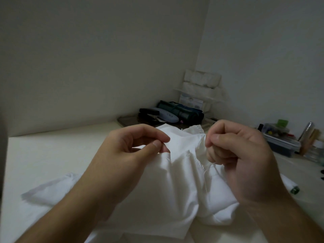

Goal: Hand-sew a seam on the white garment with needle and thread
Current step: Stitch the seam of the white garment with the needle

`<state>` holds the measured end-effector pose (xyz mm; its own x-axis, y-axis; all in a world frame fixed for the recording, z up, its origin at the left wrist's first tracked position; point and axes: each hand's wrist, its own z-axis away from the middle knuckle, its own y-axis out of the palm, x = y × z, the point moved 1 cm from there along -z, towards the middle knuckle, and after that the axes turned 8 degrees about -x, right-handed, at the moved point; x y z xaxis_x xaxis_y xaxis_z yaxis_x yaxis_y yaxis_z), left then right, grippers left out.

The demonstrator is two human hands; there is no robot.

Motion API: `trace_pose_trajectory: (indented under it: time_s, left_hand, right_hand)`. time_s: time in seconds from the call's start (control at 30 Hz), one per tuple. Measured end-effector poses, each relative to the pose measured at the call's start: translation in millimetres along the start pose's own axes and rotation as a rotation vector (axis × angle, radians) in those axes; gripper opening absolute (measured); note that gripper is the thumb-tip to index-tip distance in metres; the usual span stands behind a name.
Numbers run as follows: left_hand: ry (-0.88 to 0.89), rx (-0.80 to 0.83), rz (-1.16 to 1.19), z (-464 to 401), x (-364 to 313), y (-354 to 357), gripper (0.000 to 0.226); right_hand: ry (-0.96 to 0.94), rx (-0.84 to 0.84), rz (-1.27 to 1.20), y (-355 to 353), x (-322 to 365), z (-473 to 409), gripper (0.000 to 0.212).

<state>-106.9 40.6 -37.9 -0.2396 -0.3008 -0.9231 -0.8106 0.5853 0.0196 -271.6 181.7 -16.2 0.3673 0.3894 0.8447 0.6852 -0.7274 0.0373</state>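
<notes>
Now my left hand [133, 146] pinches the soft, crumpled white cotton garment [182, 174]; right hand [240, 148] curled tight on its puckered seam w/ thin white thread [207, 178].

I sit at a pale desk [52, 151] in the corner of a plain room at home; near the wall I see a stapler [149, 113], a rolled pencil case [182, 111] and small boxes [278, 139] of craft things
</notes>
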Motion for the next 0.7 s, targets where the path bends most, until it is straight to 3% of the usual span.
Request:
trace_pose_trajectory:
  time_s: [0.17, 0.4, 0.5, 0.7]
  left_hand:
    - [0.055, -0.001, -0.006, 0, 0, 0, 0.030]
    - [0.220, 0.030, 0.006, 1, -2, 1, 0.026]
    - [0.245, 0.046, 0.064, 0, -1, 0, 0.015]
    - [0.226, 0.043, -0.008, 1, -1, -3, 0.016]
  right_hand:
    - [0.011, -0.020, 0.017, 2, -3, 0, 0.018]
    - [0.143, 0.372, 0.065, 18, -8, 9, 0.023]
    - [0.194, 0.466, 0.038, 21, -10, 10, 0.023]
    - [0.191, 0.457, 0.089, 16, -10, 8, 0.020]
